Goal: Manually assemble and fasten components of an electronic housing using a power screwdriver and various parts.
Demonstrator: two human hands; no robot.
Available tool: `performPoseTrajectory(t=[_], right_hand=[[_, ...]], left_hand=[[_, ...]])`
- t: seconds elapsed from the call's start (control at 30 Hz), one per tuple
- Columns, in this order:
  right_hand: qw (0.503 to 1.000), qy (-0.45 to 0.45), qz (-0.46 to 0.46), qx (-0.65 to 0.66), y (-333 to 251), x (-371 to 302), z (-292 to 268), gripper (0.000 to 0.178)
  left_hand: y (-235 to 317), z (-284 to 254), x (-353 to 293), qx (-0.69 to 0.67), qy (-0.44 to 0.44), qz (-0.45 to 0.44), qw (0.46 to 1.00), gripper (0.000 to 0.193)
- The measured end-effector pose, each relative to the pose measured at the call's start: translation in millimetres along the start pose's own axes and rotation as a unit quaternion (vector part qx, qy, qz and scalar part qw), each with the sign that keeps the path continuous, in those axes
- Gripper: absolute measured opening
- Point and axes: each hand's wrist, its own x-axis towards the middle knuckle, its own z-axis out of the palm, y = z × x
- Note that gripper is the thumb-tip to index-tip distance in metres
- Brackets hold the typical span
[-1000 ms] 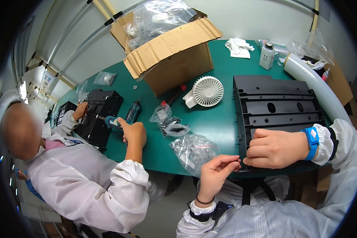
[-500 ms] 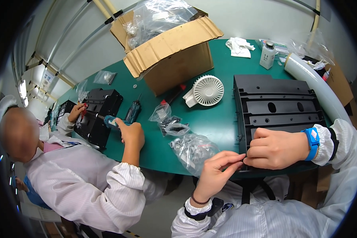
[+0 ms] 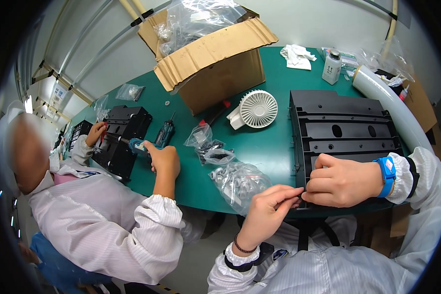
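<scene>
A black ribbed housing (image 3: 348,117) with round holes and small studs along its left side lies on the green table in front of me. My left hand (image 3: 268,209) is at its near left corner, thumb and forefinger pinched together. Close against those fingertips is my right hand (image 3: 345,181), its fingers curled in and a blue strap at its wrist. Whatever the two hands pinch is too small and too covered to make out. My right hand hides part of the housing's near edge.
Left of my hands lies a clear bag of small white parts (image 3: 240,183); beyond it are bags of black parts (image 3: 208,147), a white handheld fan (image 3: 258,110) and a cardboard box (image 3: 220,73). A co-worker holds a power screwdriver (image 3: 139,147) against another black housing (image 3: 120,132). A white bottle (image 3: 331,67) and a film roll (image 3: 389,100) stand and lie at the far right.
My hands stay pinched at the housing's corner, with only a slight shift of the fingers. The co-worker's head and upper body have moved a little.
</scene>
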Motion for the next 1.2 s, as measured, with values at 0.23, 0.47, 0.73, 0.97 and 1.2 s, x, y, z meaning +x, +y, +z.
performPoseTrajectory(t=[0.23,0.47,0.73,0.97,1.2], right_hand=[[1.000,0.019,-0.004,0.005,0.8,1.4,1.1,0.016],[1.000,0.016,-0.004,0.001,1.1,0.4,0.4,0.016],[1.000,0.019,-0.011,-0.014,0.9,0.1,1.4,0.016],[1.000,0.015,-0.009,-0.008,0.4,0.7,-0.5,0.016],[0.999,0.034,0.001,-0.006,-1.2,-5.9,1.3,0.015]], left_hand=[[-3.6,-2.0,-2.8,-0.002,-0.002,-0.001,1.000,0.020],[-10.6,-0.1,-2.4,-0.084,0.004,-0.028,0.996,0.015],[-15.7,0.5,-2.5,-0.156,0.008,-0.066,0.986,0.013],[2.5,-5.2,4.4,-0.096,-0.012,-0.097,0.991,0.015],[-14.8,-6.3,6.2,-0.123,-0.047,-0.124,0.984,0.017]])
